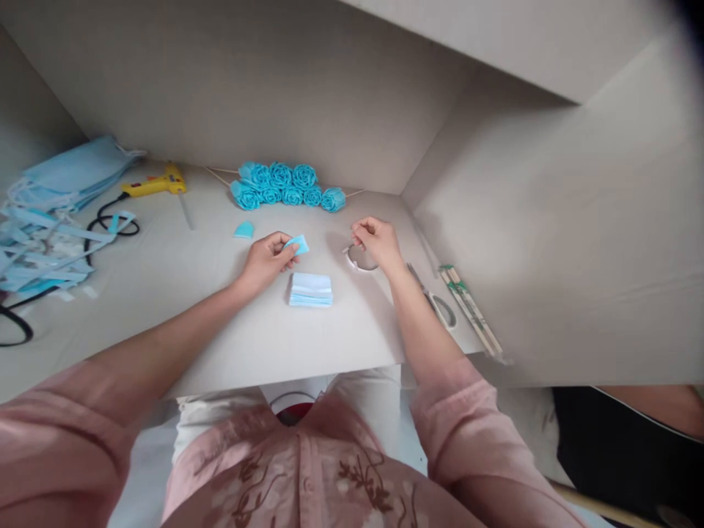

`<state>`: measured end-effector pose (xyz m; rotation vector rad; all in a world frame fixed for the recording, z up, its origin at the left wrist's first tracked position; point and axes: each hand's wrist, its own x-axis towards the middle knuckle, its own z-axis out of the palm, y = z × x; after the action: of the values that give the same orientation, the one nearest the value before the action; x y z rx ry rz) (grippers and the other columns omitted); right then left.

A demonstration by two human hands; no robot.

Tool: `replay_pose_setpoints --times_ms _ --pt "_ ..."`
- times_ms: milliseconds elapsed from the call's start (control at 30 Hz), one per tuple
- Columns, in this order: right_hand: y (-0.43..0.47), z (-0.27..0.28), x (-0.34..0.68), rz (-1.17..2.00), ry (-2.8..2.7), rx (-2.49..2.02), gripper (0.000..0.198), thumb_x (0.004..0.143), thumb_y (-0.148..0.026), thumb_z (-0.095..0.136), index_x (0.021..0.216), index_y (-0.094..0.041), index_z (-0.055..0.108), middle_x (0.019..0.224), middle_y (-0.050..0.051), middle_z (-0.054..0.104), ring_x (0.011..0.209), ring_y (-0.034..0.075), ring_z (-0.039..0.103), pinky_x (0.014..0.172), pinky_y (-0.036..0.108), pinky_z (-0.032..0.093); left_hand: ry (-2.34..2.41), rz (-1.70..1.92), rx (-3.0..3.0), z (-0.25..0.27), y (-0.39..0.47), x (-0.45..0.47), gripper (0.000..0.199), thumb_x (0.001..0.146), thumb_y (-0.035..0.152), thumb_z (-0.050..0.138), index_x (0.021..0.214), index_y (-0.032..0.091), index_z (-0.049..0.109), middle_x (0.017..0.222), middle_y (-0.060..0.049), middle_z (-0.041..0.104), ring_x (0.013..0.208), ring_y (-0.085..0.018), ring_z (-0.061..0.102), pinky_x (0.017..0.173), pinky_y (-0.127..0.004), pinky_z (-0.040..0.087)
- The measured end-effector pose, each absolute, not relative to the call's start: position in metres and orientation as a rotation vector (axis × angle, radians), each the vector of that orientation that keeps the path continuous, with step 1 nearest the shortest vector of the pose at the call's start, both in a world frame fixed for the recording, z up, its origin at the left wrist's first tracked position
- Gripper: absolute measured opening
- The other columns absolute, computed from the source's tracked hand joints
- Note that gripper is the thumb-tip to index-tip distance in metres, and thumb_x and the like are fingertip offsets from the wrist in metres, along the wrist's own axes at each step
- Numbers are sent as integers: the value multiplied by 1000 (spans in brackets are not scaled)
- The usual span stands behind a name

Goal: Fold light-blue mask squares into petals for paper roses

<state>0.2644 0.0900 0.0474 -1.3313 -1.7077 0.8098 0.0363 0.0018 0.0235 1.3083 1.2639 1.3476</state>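
My left hand [269, 258] pinches a small folded piece of blue mask fabric [298, 245] between thumb and fingers. To its right, my right hand [375, 239] is raised with thumb and fingertips pressed together; anything between them is too small to make out. Below that hand lies a ring-shaped item [350, 258] with white parts, perhaps a tape roll, partly covered by the hand. A stack of pale blue fabric rectangles [311, 290] sits in front of me. Behind my left hand is a single rounded blue cut piece [243, 230].
Several blue fabric roses [280, 176] on sticks lie at the back. A yellow glue gun [157, 183] with a black cord stands left, near face masks [77, 172] and a heap of strips [44, 249]. Scissors [440, 306] and packed wooden sticks [471, 312] lie right, by the wall.
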Motion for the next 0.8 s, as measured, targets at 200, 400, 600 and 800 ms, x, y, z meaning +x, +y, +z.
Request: replay_pose_setpoints --times_ms 200,400,600,800 --pt "68 66 284 334 -2423 -1521 12 82 -22 62 89 -19 71 84 2 73 75 15 65 67 23 42 1244 1360 1312 22 2 36 26 71 39 69 76 16 58 59 1 62 47 -8 49 48 -20 38" --pt "33 50 300 129 -2555 -1471 18 82 -18 65 99 -19 70 99 5 73 92 19 66 77 26 46 1195 1355 1333 24 2 37 28 70 41 70 73 16 57 59 1 63 47 -8 50 49 -20 38" --pt "25 30 299 -30 -2449 -1470 18 88 -18 56 99 -21 71 100 5 73 95 20 66 82 28 46 1185 1344 1347 21 3 37 30 69 43 70 75 16 58 60 0 63 47 -8 50 48 -20 38" --pt "25 23 298 -119 -2379 -1525 20 91 -19 52 95 -20 71 97 6 74 93 21 66 80 28 45 1182 1316 1343 23 1 37 33 68 46 70 75 16 58 59 0 62 47 -8 50 47 -20 37"
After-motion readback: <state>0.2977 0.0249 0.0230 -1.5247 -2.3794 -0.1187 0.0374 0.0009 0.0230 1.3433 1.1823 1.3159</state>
